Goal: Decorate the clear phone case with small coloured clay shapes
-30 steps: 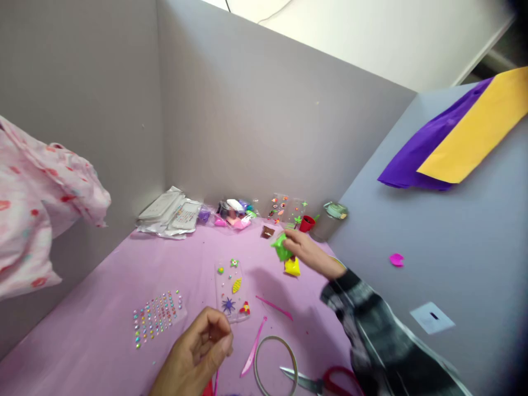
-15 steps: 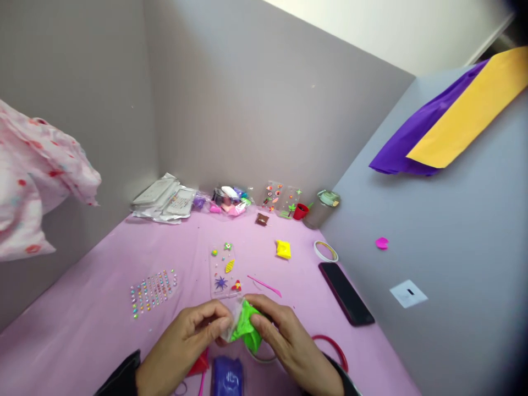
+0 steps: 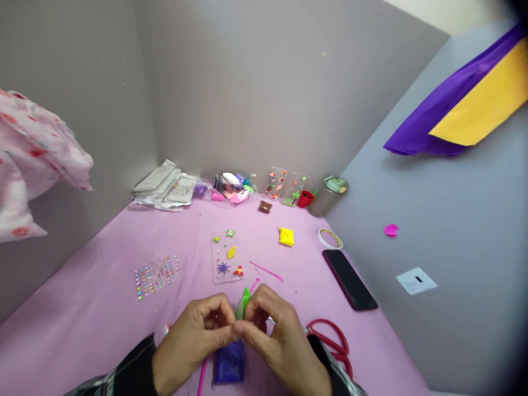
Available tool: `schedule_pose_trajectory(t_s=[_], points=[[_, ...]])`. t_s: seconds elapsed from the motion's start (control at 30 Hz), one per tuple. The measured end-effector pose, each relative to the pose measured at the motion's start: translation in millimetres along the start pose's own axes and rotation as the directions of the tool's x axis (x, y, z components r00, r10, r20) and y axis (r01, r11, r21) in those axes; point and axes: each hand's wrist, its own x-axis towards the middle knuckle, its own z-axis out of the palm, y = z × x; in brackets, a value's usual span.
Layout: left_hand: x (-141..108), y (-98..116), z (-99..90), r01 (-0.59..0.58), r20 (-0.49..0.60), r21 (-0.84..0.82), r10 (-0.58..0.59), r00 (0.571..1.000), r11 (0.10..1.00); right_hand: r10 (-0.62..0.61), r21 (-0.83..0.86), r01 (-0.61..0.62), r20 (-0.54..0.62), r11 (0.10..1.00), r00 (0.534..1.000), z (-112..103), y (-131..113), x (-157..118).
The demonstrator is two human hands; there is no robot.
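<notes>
My left hand [image 3: 198,335] and my right hand [image 3: 280,335] meet at the lower middle, fingertips pinched together. Between them a bright green packet [image 3: 243,302] in clear wrap sticks up, partly hidden by the fingers. Both hands grip it. Under them lies a blue packet [image 3: 229,364], with a pink stick [image 3: 202,378] to its left. Beyond the hands lies a clear phone case [image 3: 225,257] decorated with a purple spider shape, a yellow leaf shape and flowers. A pink tool [image 3: 267,271] rests to the right of the case.
Red-handled scissors [image 3: 330,338], a black phone [image 3: 348,279] and a tape roll [image 3: 330,239] lie at right. A yellow packet [image 3: 286,236] and brown packet [image 3: 265,207] are farther back. Gem stickers [image 3: 157,276] lie left; bagged clay [image 3: 233,187] and a bottle [image 3: 329,195] stand near the walls.
My hands have come together, and less of the green packet shows between them. More of the red scissors is visible. The view has shifted slightly, and the red packet near my left hand is mostly hidden.
</notes>
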Motion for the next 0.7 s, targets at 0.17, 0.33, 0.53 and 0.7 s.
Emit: schedule_pose_trajectory(t_s=[0.17, 0.33, 0.53, 0.7], points=[[-1, 0, 2.9, 0.002, -0.024, 0.023, -0.002, 1.000, 1.000, 0.038, 0.037, -0.040, 0.034, 0.999, 0.999, 2, -2, 2], [-5, 7, 4.9, -0.010, 0.013, 0.059, 0.009, 1.000, 0.998, 0.105, 0.156, -0.106, 0.011, 0.982, 0.994, 1, 0, 4], [-9, 12, 9.4, -0.036, 0.041, -0.012, 0.036, 0.999, 0.999, 0.088, 0.175, -0.077, -0.055, 0.982, 0.995, 8, -2, 2], [-12, 10, 9.6, -0.044, 0.047, -0.071, 0.047, 0.998, 0.997, 0.109, 0.255, -0.091, -0.057, 0.963, 0.992, 12, -6, 2]])
